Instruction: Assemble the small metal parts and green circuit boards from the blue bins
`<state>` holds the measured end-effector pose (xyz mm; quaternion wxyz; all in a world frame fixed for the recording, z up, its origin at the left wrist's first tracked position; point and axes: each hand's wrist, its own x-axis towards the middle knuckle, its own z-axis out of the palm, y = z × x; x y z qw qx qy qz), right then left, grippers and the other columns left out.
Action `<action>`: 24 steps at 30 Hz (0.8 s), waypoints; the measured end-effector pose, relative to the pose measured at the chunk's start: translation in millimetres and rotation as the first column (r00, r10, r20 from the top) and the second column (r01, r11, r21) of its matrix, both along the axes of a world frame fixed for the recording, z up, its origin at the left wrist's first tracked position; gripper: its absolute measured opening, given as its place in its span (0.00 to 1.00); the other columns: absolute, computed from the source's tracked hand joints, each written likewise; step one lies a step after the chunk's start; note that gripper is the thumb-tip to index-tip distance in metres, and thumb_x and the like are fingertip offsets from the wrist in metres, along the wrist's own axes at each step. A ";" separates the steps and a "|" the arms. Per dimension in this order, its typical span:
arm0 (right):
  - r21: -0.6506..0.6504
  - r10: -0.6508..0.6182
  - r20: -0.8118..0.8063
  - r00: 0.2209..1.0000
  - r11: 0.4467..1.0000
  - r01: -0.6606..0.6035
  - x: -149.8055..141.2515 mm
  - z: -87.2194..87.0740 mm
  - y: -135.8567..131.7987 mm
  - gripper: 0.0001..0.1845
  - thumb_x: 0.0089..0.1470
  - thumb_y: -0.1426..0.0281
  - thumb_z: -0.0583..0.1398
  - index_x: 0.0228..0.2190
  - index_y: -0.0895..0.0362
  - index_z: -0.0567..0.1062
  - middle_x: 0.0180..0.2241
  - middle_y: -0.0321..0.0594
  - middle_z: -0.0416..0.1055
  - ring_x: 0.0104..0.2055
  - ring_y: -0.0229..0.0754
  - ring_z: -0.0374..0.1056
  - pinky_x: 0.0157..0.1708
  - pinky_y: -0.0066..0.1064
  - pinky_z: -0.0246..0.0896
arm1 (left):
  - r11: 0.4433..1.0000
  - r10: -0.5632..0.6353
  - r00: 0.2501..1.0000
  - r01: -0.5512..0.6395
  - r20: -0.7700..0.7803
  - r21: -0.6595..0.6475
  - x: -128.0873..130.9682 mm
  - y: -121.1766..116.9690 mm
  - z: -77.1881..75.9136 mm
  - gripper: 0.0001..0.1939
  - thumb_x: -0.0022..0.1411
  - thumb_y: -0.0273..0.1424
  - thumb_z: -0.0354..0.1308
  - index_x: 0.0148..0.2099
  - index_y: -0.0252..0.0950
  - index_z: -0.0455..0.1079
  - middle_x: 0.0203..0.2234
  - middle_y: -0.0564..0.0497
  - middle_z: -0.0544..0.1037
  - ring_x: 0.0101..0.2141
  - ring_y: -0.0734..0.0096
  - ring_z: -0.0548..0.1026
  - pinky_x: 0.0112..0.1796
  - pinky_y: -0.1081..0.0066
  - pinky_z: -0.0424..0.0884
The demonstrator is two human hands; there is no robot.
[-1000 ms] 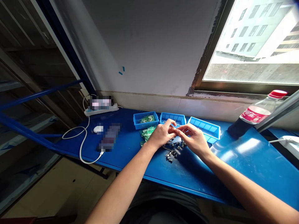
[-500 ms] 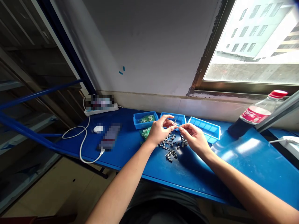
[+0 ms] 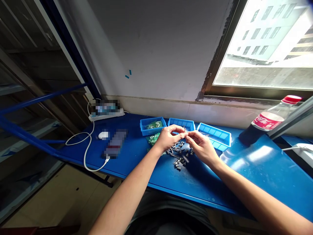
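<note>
My left hand (image 3: 168,138) and my right hand (image 3: 201,147) meet fingertip to fingertip above the loose screws on the blue table. Both are closed in a pinch. A small screw-like piece (image 3: 185,128) shows just behind the joined fingertips; what exactly each hand grips is hidden. Below them lie a spread of long thin screws (image 3: 174,150) and a cluster of short, wide-headed fasteners (image 3: 179,162). A pale blurred streak (image 3: 186,159) hangs over that cluster. More metal pieces (image 3: 190,151) lie partly under my right hand.
Three blue bins stand along the wall: the left bin (image 3: 148,132) holds green-and-white packets, the middle bin (image 3: 182,121) is partly covered, the right bin (image 3: 226,138) has thin pieces. A green packet (image 3: 153,139), cola bottle (image 3: 266,122), phone (image 3: 116,143) and white cable (image 3: 84,156) are nearby.
My fingertips have come closer together, and the thin pale piece between them no longer shows. My hands sit slightly lower. The blurred streak has appeared above the short fasteners.
</note>
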<state>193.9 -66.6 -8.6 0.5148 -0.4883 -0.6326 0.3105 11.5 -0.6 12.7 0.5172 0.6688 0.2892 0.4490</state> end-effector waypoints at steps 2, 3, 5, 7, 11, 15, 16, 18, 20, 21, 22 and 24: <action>0.007 0.002 0.015 1.000 1.000 -0.002 0.1 -0.3 0.2 0.18 0.66 0.49 0.63 0.44 0.50 0.80 0.42 0.44 0.80 0.41 0.48 0.76 0.38 0.39 0.72 | 1.000 0.026 1.000 -0.026 0.013 0.005 -1.0 2.0 -1.5 0.11 0.57 0.34 0.74 0.37 0.31 0.79 0.44 0.42 0.83 0.45 0.60 0.82 0.46 0.63 0.80; 0.008 0.001 0.028 1.000 1.000 -0.001 0.3 -0.7 0.4 0.18 0.66 0.50 0.63 0.44 0.50 0.80 0.42 0.44 0.81 0.40 0.48 0.76 0.37 0.38 0.72 | 0.999 0.044 0.999 -0.044 0.018 0.013 -1.6 3.1 -2.3 0.11 0.57 0.33 0.74 0.37 0.31 0.78 0.44 0.42 0.83 0.45 0.60 0.82 0.46 0.63 0.80; 0.010 -0.004 0.054 0.999 1.000 0.004 0.9 -1.7 0.8 0.19 0.66 0.50 0.62 0.45 0.50 0.81 0.42 0.44 0.81 0.38 0.48 0.75 0.35 0.38 0.71 | 0.997 0.070 0.997 -0.070 0.018 0.033 -2.5 4.8 -3.8 0.11 0.57 0.32 0.74 0.36 0.31 0.77 0.45 0.41 0.82 0.47 0.60 0.82 0.47 0.63 0.80; 0.015 -0.008 0.066 0.998 1.000 0.007 1.3 -2.7 1.0 0.19 0.66 0.50 0.62 0.46 0.50 0.81 0.41 0.44 0.81 0.39 0.48 0.75 0.35 0.38 0.71 | 0.996 0.081 0.997 -0.081 0.012 0.042 -2.9 6.1 -4.9 0.12 0.56 0.32 0.75 0.35 0.31 0.77 0.45 0.41 0.82 0.47 0.59 0.82 0.47 0.63 0.80; 0.017 0.003 0.060 0.998 1.000 -0.004 1.5 -2.2 0.9 0.19 0.66 0.49 0.62 0.47 0.49 0.81 0.43 0.44 0.81 0.41 0.49 0.76 0.38 0.39 0.73 | 0.997 0.068 0.997 -0.068 0.022 0.036 -2.2 6.7 -6.1 0.13 0.56 0.35 0.76 0.36 0.31 0.79 0.45 0.41 0.83 0.48 0.58 0.82 0.47 0.63 0.81; 0.002 0.045 0.051 0.998 0.999 -0.045 1.4 1.3 0.7 0.20 0.67 0.48 0.61 0.46 0.47 0.82 0.42 0.42 0.79 0.37 0.48 0.74 0.37 0.40 0.73 | 0.999 -0.018 0.999 0.017 0.028 0.030 -1.6 5.7 -5.6 0.12 0.60 0.37 0.73 0.40 0.33 0.84 0.49 0.40 0.83 0.50 0.57 0.82 0.48 0.61 0.82; 0.000 0.058 0.044 0.997 0.998 -0.058 1.4 2.1 0.6 0.20 0.67 0.47 0.60 0.45 0.47 0.82 0.41 0.42 0.79 0.36 0.48 0.73 0.37 0.40 0.73 | 0.999 -0.041 0.999 0.040 0.020 0.026 -1.5 5.2 -5.1 0.13 0.61 0.38 0.73 0.42 0.34 0.85 0.51 0.40 0.82 0.50 0.57 0.82 0.48 0.60 0.82; 0.003 0.072 0.027 0.997 0.997 -0.072 1.3 3.1 0.5 0.20 0.66 0.47 0.60 0.43 0.47 0.83 0.39 0.41 0.78 0.35 0.47 0.73 0.36 0.40 0.73 | 0.997 -0.079 0.997 0.079 0.002 0.016 -1.5 3.9 -3.6 0.14 0.62 0.39 0.73 0.45 0.35 0.85 0.53 0.40 0.82 0.50 0.56 0.82 0.49 0.60 0.83; 0.001 0.068 0.012 0.998 0.998 -0.068 1.4 3.3 0.3 0.20 0.66 0.47 0.61 0.42 0.47 0.83 0.37 0.41 0.78 0.34 0.47 0.72 0.36 0.40 0.72 | 0.996 -0.091 0.996 0.091 -0.010 0.016 -1.5 2.1 -1.5 0.15 0.63 0.39 0.72 0.47 0.35 0.85 0.54 0.40 0.82 0.52 0.55 0.82 0.50 0.60 0.82; -0.011 0.063 0.005 0.998 0.998 -0.063 1.6 3.2 0.2 0.20 0.66 0.47 0.61 0.43 0.48 0.83 0.36 0.41 0.78 0.34 0.47 0.73 0.35 0.39 0.72 | 0.996 -0.087 0.996 0.088 -0.019 0.018 -1.6 1.2 -0.2 0.15 0.64 0.39 0.71 0.48 0.35 0.85 0.54 0.40 0.82 0.53 0.55 0.82 0.50 0.60 0.82; -0.030 0.056 -0.003 0.998 0.998 -0.056 1.8 3.2 0.2 0.20 0.66 0.47 0.61 0.43 0.48 0.82 0.36 0.40 0.78 0.34 0.47 0.73 0.35 0.39 0.71 | 0.997 -0.074 0.997 0.075 -0.037 0.026 -1.8 0.1 1.1 0.15 0.65 0.39 0.70 0.50 0.35 0.84 0.54 0.40 0.82 0.53 0.55 0.82 0.50 0.61 0.82; -0.081 0.027 -0.027 0.999 0.996 -0.029 2.6 3.2 0.3 0.21 0.65 0.46 0.63 0.43 0.49 0.82 0.34 0.40 0.79 0.32 0.46 0.72 0.33 0.38 0.70 | 0.997 -0.013 0.994 0.021 -0.105 0.073 -2.5 -1.8 3.4 0.15 0.70 0.38 0.65 0.53 0.36 0.83 0.53 0.41 0.84 0.53 0.56 0.82 0.50 0.61 0.81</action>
